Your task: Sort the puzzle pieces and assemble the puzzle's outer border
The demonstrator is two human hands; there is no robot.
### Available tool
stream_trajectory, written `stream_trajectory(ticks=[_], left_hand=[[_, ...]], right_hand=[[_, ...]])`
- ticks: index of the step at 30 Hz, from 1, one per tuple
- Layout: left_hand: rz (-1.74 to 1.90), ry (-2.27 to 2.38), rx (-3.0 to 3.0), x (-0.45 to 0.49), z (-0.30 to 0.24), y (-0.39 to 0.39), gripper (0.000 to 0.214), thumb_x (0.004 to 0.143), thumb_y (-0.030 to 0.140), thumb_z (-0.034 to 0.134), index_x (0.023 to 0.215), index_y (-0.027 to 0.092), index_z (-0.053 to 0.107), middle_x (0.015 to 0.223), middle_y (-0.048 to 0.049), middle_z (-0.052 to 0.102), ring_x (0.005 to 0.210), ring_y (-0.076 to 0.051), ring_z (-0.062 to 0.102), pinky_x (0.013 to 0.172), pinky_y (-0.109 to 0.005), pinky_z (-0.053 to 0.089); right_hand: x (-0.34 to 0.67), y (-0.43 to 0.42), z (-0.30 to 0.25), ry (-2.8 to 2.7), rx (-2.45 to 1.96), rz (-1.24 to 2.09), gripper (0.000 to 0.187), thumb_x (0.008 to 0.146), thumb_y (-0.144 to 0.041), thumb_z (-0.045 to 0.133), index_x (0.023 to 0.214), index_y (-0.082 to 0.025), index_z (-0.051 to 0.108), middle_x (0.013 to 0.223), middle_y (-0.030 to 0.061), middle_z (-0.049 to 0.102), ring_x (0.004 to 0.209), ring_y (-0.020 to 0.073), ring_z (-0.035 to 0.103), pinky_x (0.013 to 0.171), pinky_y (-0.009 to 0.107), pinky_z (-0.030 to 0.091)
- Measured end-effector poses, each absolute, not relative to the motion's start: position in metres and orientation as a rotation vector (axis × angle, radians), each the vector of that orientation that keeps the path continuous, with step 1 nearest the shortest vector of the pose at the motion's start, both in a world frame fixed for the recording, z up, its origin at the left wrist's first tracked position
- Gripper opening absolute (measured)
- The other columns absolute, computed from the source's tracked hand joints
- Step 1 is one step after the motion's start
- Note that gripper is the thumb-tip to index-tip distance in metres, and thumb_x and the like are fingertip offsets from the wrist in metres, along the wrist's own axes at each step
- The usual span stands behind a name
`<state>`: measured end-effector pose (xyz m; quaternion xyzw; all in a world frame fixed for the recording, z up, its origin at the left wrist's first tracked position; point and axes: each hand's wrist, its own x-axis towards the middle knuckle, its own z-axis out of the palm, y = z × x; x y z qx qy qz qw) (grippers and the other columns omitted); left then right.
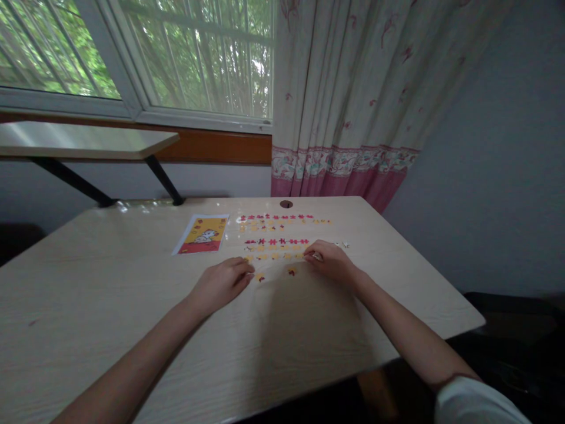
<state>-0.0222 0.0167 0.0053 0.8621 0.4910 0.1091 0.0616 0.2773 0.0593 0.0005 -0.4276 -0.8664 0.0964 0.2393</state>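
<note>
Small jigsaw puzzle pieces lie in rows on the table, with red pieces (282,241) above yellow pieces (274,256). My left hand (220,284) rests at the left end of the lower yellow row, its fingers curled together; what they hold, if anything, is too small to make out. At the right end of that row, my right hand (331,262) pinches a pale puzzle piece (316,256), partly covered by the fingers. Two yellow pieces with dark red marks, one of them a loose piece (292,271), lie below the rows, between my hands.
A picture sheet (203,234) with a white spotted animal on yellow and red lies left of the pieces. Whitish pieces (345,245) sit beyond my right hand. Behind are a cable hole (286,204), a raised shelf (88,141) and a curtain (335,118).
</note>
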Motion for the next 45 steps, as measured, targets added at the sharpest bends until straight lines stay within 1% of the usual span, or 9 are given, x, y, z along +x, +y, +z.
stream_trajectory(ticks=[8,13,16,20,25,31,35,38,45], left_hand=[[0.338,1.454,2.616,-0.022,0.006,0.016,0.029,0.090,0.032,0.035,0.095,0.021,0.062,0.096,-0.0054,0.063,0.089,-0.020,0.059,0.074,-0.030,0.047],[0.360,1.446,2.608,-0.022,0.006,0.016,0.029,0.090,0.031,0.036,0.095,0.021,0.063,0.094,-0.0054,0.063,0.087,-0.019,0.060,0.073,-0.030,0.047],[0.358,1.444,2.613,-0.022,0.007,0.016,0.029,0.090,0.031,0.036,0.096,0.021,0.062,0.094,-0.0052,0.063,0.087,-0.019,0.060,0.073,-0.029,0.047],[0.350,1.446,2.611,-0.023,0.007,0.015,0.028,0.089,0.031,0.036,0.095,0.021,0.062,0.095,-0.0050,0.063,0.088,-0.019,0.060,0.074,-0.029,0.047],[0.334,1.447,2.623,-0.023,0.006,0.015,0.027,0.090,0.031,0.036,0.095,0.021,0.061,0.096,-0.0049,0.063,0.088,-0.019,0.059,0.074,-0.029,0.046],[0.368,1.444,2.611,-0.022,0.007,0.015,0.027,0.089,0.030,0.037,0.094,0.021,0.061,0.095,-0.0050,0.063,0.087,-0.019,0.060,0.072,-0.029,0.046],[0.377,1.441,2.596,-0.022,0.007,0.014,0.027,0.089,0.030,0.037,0.094,0.021,0.062,0.093,-0.0047,0.063,0.085,-0.019,0.060,0.071,-0.028,0.046],[0.376,1.439,2.598,-0.022,0.007,0.014,0.027,0.089,0.030,0.037,0.095,0.022,0.061,0.093,-0.0045,0.063,0.086,-0.019,0.060,0.072,-0.028,0.046],[0.355,1.437,2.615,-0.022,0.006,0.015,0.027,0.090,0.030,0.036,0.097,0.021,0.060,0.095,-0.0046,0.063,0.087,-0.019,0.059,0.072,-0.028,0.046]], right_hand=[[0.322,0.090,0.016,-2.186,-1.475,0.202,0.016,0.081,-0.025,0.054,0.086,-0.017,0.067,0.089,0.0056,0.066,0.082,0.0155,0.058,0.075,0.026,0.042],[0.349,0.126,0.017,-2.146,-1.674,0.126,0.021,0.081,-0.024,0.052,0.091,-0.016,0.068,0.092,0.0072,0.068,0.084,0.0168,0.060,0.076,0.026,0.042],[0.354,0.146,0.012,-2.172,-1.713,0.112,0.023,0.081,-0.019,0.050,0.095,-0.016,0.068,0.096,0.0079,0.068,0.088,0.0171,0.060,0.079,0.025,0.042],[0.352,0.164,0.005,-2.228,-1.720,0.121,0.025,0.078,-0.012,0.051,0.095,-0.015,0.069,0.096,0.0099,0.068,0.091,0.0177,0.060,0.083,0.026,0.041],[0.328,0.171,0.005,-2.295,-1.661,0.110,0.026,0.082,-0.012,0.047,0.098,-0.013,0.067,0.101,0.0126,0.066,0.094,0.0194,0.059,0.086,0.029,0.040],[0.270,0.172,0.013,-2.468,-1.437,0.192,0.024,0.081,-0.013,0.051,0.099,-0.016,0.067,0.103,0.0085,0.065,0.094,0.0159,0.058,0.086,0.025,0.041],[0.235,0.180,0.013,-2.527,-1.342,0.224,0.028,0.082,-0.011,0.049,0.104,-0.016,0.065,0.108,0.0086,0.064,0.099,0.0161,0.057,0.088,0.025,0.040],[0.221,0.186,0.012,-2.561,-1.318,0.238,0.031,0.083,-0.010,0.047,0.107,-0.018,0.065,0.110,0.0077,0.064,0.102,0.0167,0.057,0.089,0.026,0.040],[0.211,0.188,0.012,-2.593,-1.376,0.219,0.029,0.083,-0.010,0.045,0.101,-0.017,0.068,0.107,0.0087,0.065,0.100,0.0186,0.058,0.088,0.027,0.040]])
